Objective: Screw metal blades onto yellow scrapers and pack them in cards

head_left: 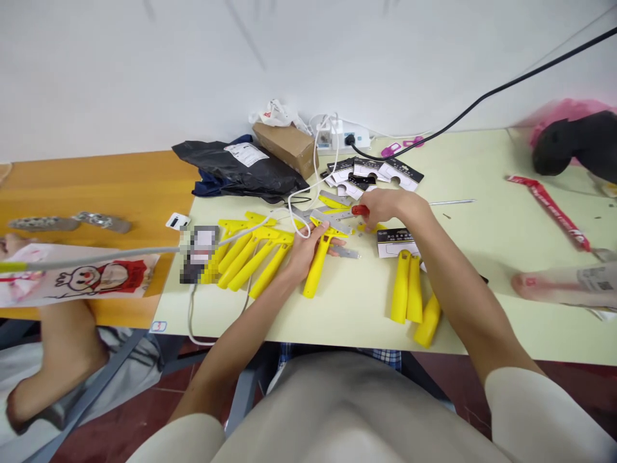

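Observation:
My left hand (304, 249) is closed on a yellow scraper (315, 270), thumb on the metal blade at its head and fingertips showing beyond it. The handle points down toward me. My right hand (378, 207) is just right of the scraper head, fingers curled. A red screwdriver handle (359, 210) sticks out of it on the left, and a thin metal shaft (453, 202) emerges past the wrist. My fingers partly hide how it is held. Loose metal blades (348, 253) lie under and around both hands. Several yellow scrapers (250, 254) lie in a row to the left.
Yellow handles (407, 289) and a black-and-white card (396, 243) lie near my right forearm. More cards (400, 173), a power strip (357, 136), a cardboard box (286, 145) and a black bag (241, 170) stand behind. White cable (292, 212) crosses the work area. Another person sits left.

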A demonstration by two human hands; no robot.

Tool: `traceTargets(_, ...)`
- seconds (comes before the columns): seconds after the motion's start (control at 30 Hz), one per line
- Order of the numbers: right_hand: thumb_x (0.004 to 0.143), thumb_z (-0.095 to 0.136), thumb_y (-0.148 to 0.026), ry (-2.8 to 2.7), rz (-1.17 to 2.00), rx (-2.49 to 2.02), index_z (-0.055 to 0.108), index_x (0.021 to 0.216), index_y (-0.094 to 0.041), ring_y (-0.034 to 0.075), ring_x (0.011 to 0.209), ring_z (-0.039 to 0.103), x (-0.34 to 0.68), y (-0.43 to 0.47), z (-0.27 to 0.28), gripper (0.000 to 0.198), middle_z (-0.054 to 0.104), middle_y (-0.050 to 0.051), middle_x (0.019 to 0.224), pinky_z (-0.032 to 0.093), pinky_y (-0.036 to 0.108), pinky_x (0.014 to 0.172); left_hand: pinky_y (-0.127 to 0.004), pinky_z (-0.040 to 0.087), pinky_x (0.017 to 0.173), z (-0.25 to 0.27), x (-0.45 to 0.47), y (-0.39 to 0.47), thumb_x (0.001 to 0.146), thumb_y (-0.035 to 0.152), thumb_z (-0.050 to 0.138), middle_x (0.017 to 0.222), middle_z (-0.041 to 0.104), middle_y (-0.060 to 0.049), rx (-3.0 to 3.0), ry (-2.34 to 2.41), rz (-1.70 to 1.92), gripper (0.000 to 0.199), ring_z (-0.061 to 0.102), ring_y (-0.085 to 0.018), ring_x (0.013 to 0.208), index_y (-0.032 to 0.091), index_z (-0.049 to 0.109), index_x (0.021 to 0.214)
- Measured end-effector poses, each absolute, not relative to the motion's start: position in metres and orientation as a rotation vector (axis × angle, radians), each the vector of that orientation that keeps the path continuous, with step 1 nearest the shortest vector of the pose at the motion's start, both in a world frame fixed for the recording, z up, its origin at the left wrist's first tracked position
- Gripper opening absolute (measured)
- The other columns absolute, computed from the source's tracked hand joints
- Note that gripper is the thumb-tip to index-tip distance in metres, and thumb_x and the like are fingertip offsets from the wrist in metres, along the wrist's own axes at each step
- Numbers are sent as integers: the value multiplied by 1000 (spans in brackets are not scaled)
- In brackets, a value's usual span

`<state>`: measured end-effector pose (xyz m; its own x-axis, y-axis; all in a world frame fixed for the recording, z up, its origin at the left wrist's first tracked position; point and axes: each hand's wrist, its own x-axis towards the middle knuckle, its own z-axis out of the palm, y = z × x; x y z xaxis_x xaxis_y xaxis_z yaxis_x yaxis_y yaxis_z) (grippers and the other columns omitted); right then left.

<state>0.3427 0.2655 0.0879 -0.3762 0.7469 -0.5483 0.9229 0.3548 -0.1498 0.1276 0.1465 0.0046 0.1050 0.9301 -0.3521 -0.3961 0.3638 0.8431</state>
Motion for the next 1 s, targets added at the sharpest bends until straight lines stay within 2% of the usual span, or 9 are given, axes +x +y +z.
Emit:
traceTargets(0.27, 79, 90, -22, 2308, -624, 1416, 71, 91, -23, 25, 79, 66, 337, 264, 88, 22, 74, 7, 92, 42, 36, 67, -27, 67, 60, -1, 127, 146, 82, 54, 101, 87, 78, -3, 622, 1019, 1117, 54, 89, -30, 87, 19, 63, 100)
traceTargets(0.4, 92, 76, -20, 2405, -597, 1443, 65, 92, -24, 22, 74, 58, 340, 256, 112, 12, 70, 7, 89, 39, 38, 67, -27, 66, 60, -1, 127, 146, 83, 51, 101, 85, 77, -3, 612, 1010, 1111, 52, 89, -30, 87, 19, 63, 99)
traceTargets(0.53, 96, 69, -20, 2652, -546, 1550, 58, 85, -24, 21, 68, 49, 352, 241, 145, 16, 63, 6, 77, 35, 42, 68, -30, 67, 62, 1, 127, 147, 84, 52, 100, 84, 76, -3, 609, 1004, 1106, 51, 89, -32, 91, 20, 62, 97)
traceTargets(0.67, 99, 70, -25, 2899, -554, 1699, 70, 102, -23, 21, 70, 50, 353, 223, 171, 4, 61, 4, 78, 39, 43, 73, -29, 67, 61, 1, 127, 147, 84, 53, 99, 87, 78, -4, 614, 999, 1092, 52, 89, -31, 90, 20, 62, 99)
traceTargets(0.77, 98, 75, -31, 2967, -705, 1784, 77, 113, -25, 20, 69, 50, 343, 215, 175, 16, 60, 1, 77, 40, 40, 71, -28, 67, 60, 0, 127, 148, 84, 52, 99, 88, 78, -4, 618, 988, 1109, 51, 89, -30, 89, 20, 63, 101)
traceTargets(0.9, 91, 83, -33, 2962, -923, 1836, 74, 91, -21, 20, 73, 56, 328, 218, 162, 14, 67, 3, 81, 42, 38, 71, -34, 72, 68, 1, 128, 148, 86, 52, 97, 97, 81, -6, 602, 998, 1112, 49, 89, -31, 93, 19, 65, 105)
traceTargets(1.0, 88, 83, -29, 2870, -928, 1815, 72, 85, -21, 20, 74, 59, 320, 224, 148, 14, 71, 3, 81, 45, 38, 74, -38, 75, 78, 1, 129, 148, 88, 49, 97, 98, 81, -5, 567, 1005, 1119, 46, 89, -30, 94, 19, 64, 103)
